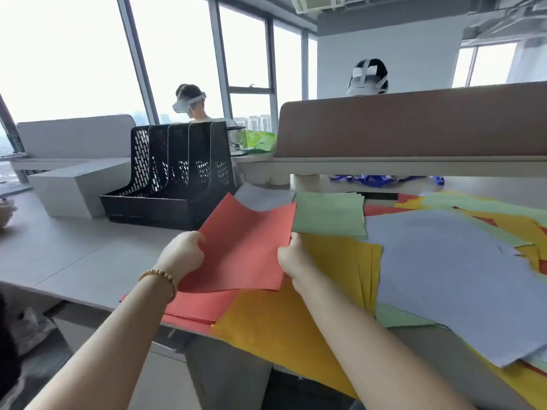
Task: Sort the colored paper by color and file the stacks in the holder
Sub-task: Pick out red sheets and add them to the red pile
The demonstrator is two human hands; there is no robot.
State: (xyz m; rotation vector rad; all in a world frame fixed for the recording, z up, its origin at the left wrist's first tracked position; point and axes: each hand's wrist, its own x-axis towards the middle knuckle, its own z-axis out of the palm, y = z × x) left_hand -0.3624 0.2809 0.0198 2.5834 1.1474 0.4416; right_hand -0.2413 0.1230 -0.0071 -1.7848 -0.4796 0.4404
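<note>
- Head view: a red sheet (pixel 245 250) is held up above the near edge of a grey desk (pixel 74 255), tilted, its top edge sagging in the middle.
- The sheet's left edge is gripped by the left hand (pixel 183 253), fingers curled round the paper; a beaded bracelet (pixel 161 279) is worn on that wrist.
- The sheet's right edge is pinched by the right hand (pixel 291 258), fingers folded over the paper.
- Below the held sheet, a stack of red paper (pixel 189 309) lies flat on the desk, its corner past the desk edge.
- Just right of the red sheet, yellow paper (pixel 340 261) is spread out, with more yellow hanging over the desk front.
- A small green stack (pixel 328 214) lies behind the yellow paper, touching the red sheet's upper right corner in this view.
- Further right of the red sheet, large blue sheets (pixel 450 276) cover a loose mix of green, yellow and red paper.
- A black mesh file holder (pixel 177 176) with several upright slots stands behind and left of the red sheet; no paper is seen in it.
- Behind the holder, a black mesh cup (pixel 236 140) and a brown divider panel (pixel 414 125) are seen.
- Two people wearing headsets are seated beyond the divider, in front of tall windows.
</note>
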